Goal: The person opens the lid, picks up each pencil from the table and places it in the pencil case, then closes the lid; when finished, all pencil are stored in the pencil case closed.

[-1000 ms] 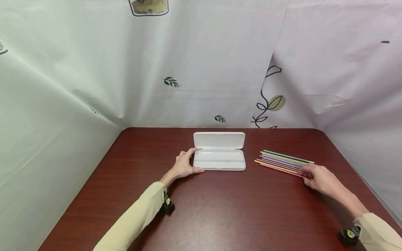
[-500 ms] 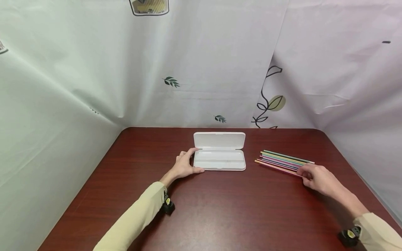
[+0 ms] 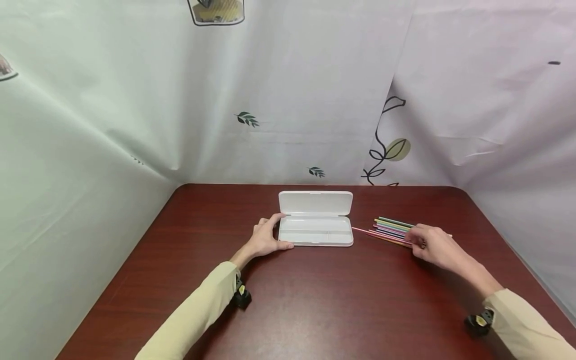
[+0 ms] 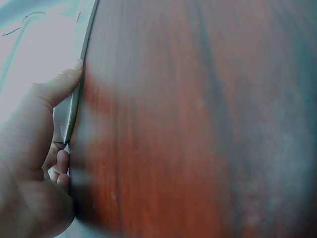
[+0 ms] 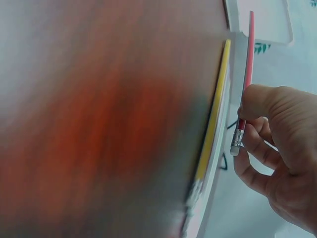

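Note:
A white pencil case (image 3: pixel 303 237) lies with its lid raised, its divided tray holding nothing. My left hand (image 3: pixel 262 239) grips its left end, thumb on the near edge and index finger by the hinge corner. In the left wrist view the thumb presses on the case's rim (image 4: pixel 85 42). My right hand (image 3: pixel 434 245) pinches a red pencil (image 5: pixel 249 54) near its white eraser, between thumb and fingers. That pencil points left, its far end close to the case's right side. Under the right hand lie several coloured pencils (image 3: pixel 390 227), their right ends partly hidden.
The dark red-brown table (image 3: pixel 315 300) carries the case and pencils. A yellow pencil (image 5: pixel 216 111) lies at the near side of the row. White printed cloth (image 3: pixel 306 100) hangs behind the table and along both sides.
My right hand has picked up the red pencil from the near side of the row and moved left with it toward the case. The left hand keeps its hold on the case.

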Demonstrator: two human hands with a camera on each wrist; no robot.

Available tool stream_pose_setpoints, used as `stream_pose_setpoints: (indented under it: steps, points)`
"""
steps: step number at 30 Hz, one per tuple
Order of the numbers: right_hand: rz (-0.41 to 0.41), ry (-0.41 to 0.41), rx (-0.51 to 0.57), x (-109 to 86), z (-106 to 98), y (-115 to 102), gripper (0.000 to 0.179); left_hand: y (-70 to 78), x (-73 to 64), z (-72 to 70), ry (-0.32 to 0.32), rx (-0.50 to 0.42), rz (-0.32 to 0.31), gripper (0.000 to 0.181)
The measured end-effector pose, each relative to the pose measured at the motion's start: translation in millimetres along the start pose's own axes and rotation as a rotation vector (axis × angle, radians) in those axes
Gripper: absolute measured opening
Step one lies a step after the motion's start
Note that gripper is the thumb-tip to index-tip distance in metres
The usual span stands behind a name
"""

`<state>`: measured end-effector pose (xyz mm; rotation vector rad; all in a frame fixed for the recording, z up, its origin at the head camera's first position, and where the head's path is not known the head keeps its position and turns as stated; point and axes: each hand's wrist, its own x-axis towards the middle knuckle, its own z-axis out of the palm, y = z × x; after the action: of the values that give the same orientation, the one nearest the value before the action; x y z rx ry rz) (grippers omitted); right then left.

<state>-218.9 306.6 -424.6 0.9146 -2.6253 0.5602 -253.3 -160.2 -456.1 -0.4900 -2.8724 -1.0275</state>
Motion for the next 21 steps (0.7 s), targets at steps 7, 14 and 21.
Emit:
stream_pose_setpoints:
  steps: [7, 14, 21]
  points:
    - [-0.076, 0.017, 0.022, 23.7, 5.3, -9.4, 0.028, 0.0, 1.1, -0.6, 0.003, 0.007, 0.023, 0.087]
    - [-0.061, -0.033, 0.039, 47.5, 16.1, -18.8, 0.025, 0.3, 0.0, -1.2, 0.002, 0.002, 0.018, 0.088]
    - [-0.039, -0.088, 0.068, 70.9, 28.3, -33.1, 0.022, 0.1, -2.7, 0.5, 0.015, 0.002, 0.025, 0.088]
